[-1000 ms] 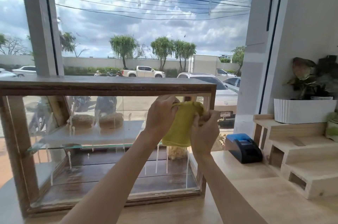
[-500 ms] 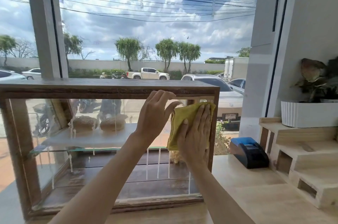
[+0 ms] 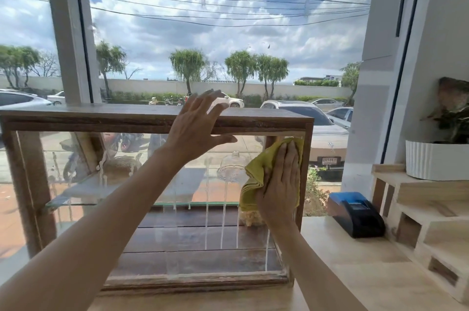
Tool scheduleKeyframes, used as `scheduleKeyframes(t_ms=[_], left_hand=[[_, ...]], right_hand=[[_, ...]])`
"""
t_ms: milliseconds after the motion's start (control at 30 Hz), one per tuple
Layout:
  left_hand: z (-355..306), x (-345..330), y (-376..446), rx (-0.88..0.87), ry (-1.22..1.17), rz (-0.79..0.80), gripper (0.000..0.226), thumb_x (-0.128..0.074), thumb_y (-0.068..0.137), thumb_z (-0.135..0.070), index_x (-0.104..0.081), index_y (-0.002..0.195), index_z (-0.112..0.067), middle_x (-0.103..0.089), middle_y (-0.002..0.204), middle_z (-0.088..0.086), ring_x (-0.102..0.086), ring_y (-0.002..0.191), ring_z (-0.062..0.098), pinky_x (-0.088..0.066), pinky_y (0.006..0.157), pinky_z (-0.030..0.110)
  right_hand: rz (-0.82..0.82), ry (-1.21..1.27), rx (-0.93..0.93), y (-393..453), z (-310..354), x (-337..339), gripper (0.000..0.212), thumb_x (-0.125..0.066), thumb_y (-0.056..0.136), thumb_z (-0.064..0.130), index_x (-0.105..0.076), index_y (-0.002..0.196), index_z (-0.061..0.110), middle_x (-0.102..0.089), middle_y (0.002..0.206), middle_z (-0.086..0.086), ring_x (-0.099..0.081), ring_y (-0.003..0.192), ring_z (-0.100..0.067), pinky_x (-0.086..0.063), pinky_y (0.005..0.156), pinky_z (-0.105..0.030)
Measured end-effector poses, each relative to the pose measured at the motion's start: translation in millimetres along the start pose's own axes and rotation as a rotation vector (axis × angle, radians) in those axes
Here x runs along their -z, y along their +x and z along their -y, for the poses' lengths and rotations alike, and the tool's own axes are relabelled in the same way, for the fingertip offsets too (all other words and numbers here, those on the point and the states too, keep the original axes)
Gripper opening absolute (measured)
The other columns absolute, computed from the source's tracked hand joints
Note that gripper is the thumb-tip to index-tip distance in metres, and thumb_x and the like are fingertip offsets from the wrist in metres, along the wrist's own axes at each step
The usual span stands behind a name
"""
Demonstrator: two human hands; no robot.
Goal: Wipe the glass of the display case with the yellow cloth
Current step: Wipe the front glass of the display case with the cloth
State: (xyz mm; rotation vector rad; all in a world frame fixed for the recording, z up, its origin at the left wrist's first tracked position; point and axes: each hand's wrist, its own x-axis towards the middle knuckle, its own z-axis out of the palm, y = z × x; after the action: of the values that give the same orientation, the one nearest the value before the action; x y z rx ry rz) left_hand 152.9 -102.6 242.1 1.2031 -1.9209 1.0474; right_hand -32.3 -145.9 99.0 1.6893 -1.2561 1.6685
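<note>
— Where is the yellow cloth (image 3: 261,171) at this moment?

— Bunched against the front glass (image 3: 177,209) of the wooden display case (image 3: 127,120), up in the right-hand corner just beside the frame post. The right hand (image 3: 280,184) lies flat over it, fingers straight and together, pinning it by palm pressure with nothing curled round it.

— And the left hand (image 3: 195,128)?

— Spread open, holding nothing, raised in front of the case's top rail; whether it touches the wood cannot be told.

— How should the cloth handle?

— It looks soft, light and limp, so it will likely fold and creep under the palm. Pressing on its middle, with the loose folds tucked under the fingers, seems best. White streaks of cleaner (image 3: 223,222) run down the pane, so it may slide easily. The glass is rigid but breakable: firm, even pressure, no jabbing.
</note>
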Motion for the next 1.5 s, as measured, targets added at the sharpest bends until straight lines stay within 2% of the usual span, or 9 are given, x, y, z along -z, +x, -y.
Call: scheduleKeyframes(t_ms=[167, 367, 633, 733, 833, 1067, 1200, 1367, 1500], left_hand=[[2.8, -2.3, -1.2, 0.055, 0.084, -0.015, 0.081, -0.036, 0.071, -0.082, -0.063, 0.109, -0.016, -0.072, 0.099, 0.003, -0.068, 0.082, 0.023, -0.052, 0.073, 0.034], [4.6, -6.2, -0.9, 0.017, 0.104, -0.125, 0.077, -0.035, 0.071, -0.081, -0.068, 0.099, -0.017, -0.073, 0.084, -0.001, -0.069, 0.069, 0.020, -0.052, 0.059, 0.029], [3.0, -6.4, -1.1, 0.029, 0.080, -0.198, 0.073, -0.044, 0.068, -0.080, -0.070, 0.095, -0.016, -0.073, 0.078, -0.002, -0.069, 0.064, 0.021, -0.053, 0.057, 0.030], [3.4, -7.6, -1.0, 0.038, 0.082, -0.205, 0.075, -0.045, 0.068, -0.081, -0.069, 0.095, -0.016, -0.073, 0.077, -0.001, -0.069, 0.063, 0.021, -0.053, 0.056, 0.030], [4.4, -7.2, -1.1, 0.054, 0.085, -0.191, 0.076, -0.046, 0.068, -0.082, -0.070, 0.098, -0.017, -0.074, 0.081, -0.001, -0.069, 0.067, 0.021, -0.053, 0.059, 0.030], [3.4, -5.9, -2.9, 0.061, 0.099, -0.161, 0.077, -0.043, 0.068, -0.082, -0.069, 0.103, -0.018, -0.074, 0.085, 0.000, -0.069, 0.071, 0.023, -0.050, 0.066, 0.031], [2.3, -4.5, -3.1, 0.067, 0.076, -0.156, 0.073, -0.046, 0.069, -0.080, -0.069, 0.102, -0.019, -0.073, 0.083, -0.001, -0.069, 0.071, 0.022, -0.049, 0.067, 0.030], [4.8, -6.6, -2.7, 0.075, 0.068, -0.151, 0.072, -0.046, 0.069, -0.082, -0.068, 0.101, -0.021, -0.073, 0.083, -0.003, -0.068, 0.073, 0.020, -0.048, 0.068, 0.028], [5.6, -8.3, -1.9, 0.084, 0.058, -0.125, 0.074, -0.043, 0.068, -0.084, -0.068, 0.103, -0.023, -0.073, 0.085, -0.005, -0.068, 0.074, 0.019, -0.047, 0.069, 0.027]], right_hand=[[0.023, -0.043, 0.058, -1.4, -7.4, -1.3, 0.089, -0.067, 0.083, 0.012, -0.010, 0.151, 0.005, -0.008, 0.157, -0.019, -0.005, 0.147, -0.030, -0.005, 0.120, -0.037], [0.007, 0.123, 0.175, 10.7, -11.8, 4.3, 0.069, -0.046, 0.079, 0.011, -0.026, 0.145, 0.004, -0.025, 0.153, -0.014, -0.012, 0.146, -0.026, -0.011, 0.120, -0.041], [0.077, 0.003, 0.410, 20.9, -13.7, 9.4, 0.058, -0.036, 0.094, 0.023, -0.023, 0.148, 0.009, -0.026, 0.154, -0.004, -0.017, 0.146, -0.018, -0.007, 0.119, -0.043], [0.147, 0.004, 0.577, 29.2, -18.0, 12.7, 0.057, -0.041, 0.091, 0.019, -0.032, 0.146, 0.007, -0.028, 0.153, -0.007, -0.020, 0.145, -0.021, -0.019, 0.116, -0.050], [0.246, 0.001, 0.694, 36.2, -25.3, 15.9, 0.069, -0.046, 0.081, 0.016, -0.026, 0.147, 0.006, -0.026, 0.154, -0.010, -0.020, 0.145, -0.023, -0.025, 0.115, -0.049], [0.283, -0.059, 0.760, 3.6, -44.2, 13.4, 0.084, -0.065, 0.079, 0.001, -0.018, 0.148, 0.006, -0.018, 0.155, -0.009, -0.013, 0.146, -0.022, -0.019, 0.118, -0.043], [0.297, -0.086, 0.788, -43.6, -61.0, 6.4, 0.072, -0.049, 0.088, 0.005, -0.014, 0.151, 0.006, -0.003, 0.160, -0.008, -0.011, 0.146, -0.024, -0.015, 0.119, -0.041], [0.340, -0.106, 0.770, -106.7, -78.3, 1.3, 0.065, -0.039, 0.088, 0.003, -0.016, 0.149, 0.004, -0.008, 0.159, -0.010, -0.011, 0.146, -0.024, -0.020, 0.116, -0.042], [0.494, -0.078, 0.779, -154.6, -94.3, 0.4, 0.066, -0.041, 0.088, 0.010, -0.017, 0.150, 0.008, -0.008, 0.159, -0.007, -0.017, 0.145, -0.022, -0.020, 0.115, -0.040]])
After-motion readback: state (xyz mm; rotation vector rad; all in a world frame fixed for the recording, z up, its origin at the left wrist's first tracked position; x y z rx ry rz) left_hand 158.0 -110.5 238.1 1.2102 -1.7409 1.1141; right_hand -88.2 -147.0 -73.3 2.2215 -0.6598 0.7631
